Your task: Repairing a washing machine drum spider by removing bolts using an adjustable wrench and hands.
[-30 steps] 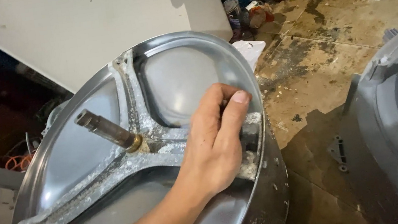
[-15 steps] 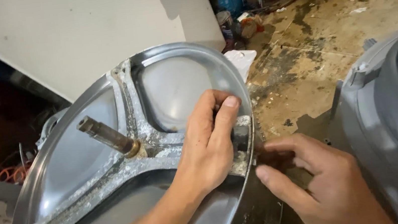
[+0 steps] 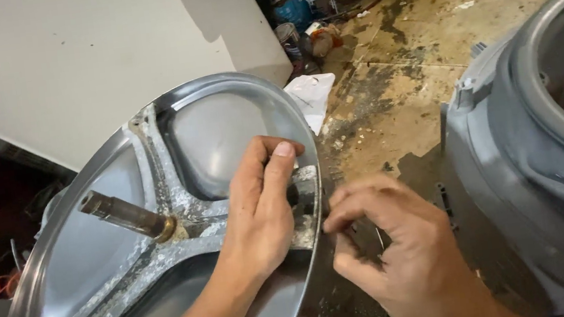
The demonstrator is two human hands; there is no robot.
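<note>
A steel washer drum (image 3: 79, 255) lies tilted with its back toward me. On it sits a corroded three-armed bracket (image 3: 153, 160) with a rusty shaft (image 3: 124, 215) sticking out of the middle. My left hand (image 3: 260, 215) lies over the outer end of the bracket's right arm (image 3: 304, 177) at the drum's rim, fingers wrapped on it. My right hand (image 3: 394, 252) is at the drum's side wall just below that arm end. Its fingertips are pinched together against the rim, and what they hold, if anything, is hidden.
A grey plastic outer tub (image 3: 546, 147) stands at the right, close to my right hand. A white panel (image 3: 69, 63) leans behind the drum. The stained concrete floor (image 3: 413, 56) carries paint cans (image 3: 306, 5) and a white rag (image 3: 310, 94) at the back.
My right hand came into view from below right and moved up to the drum's rim, closing its fingers there. My left hand stayed on the bracket arm.
</note>
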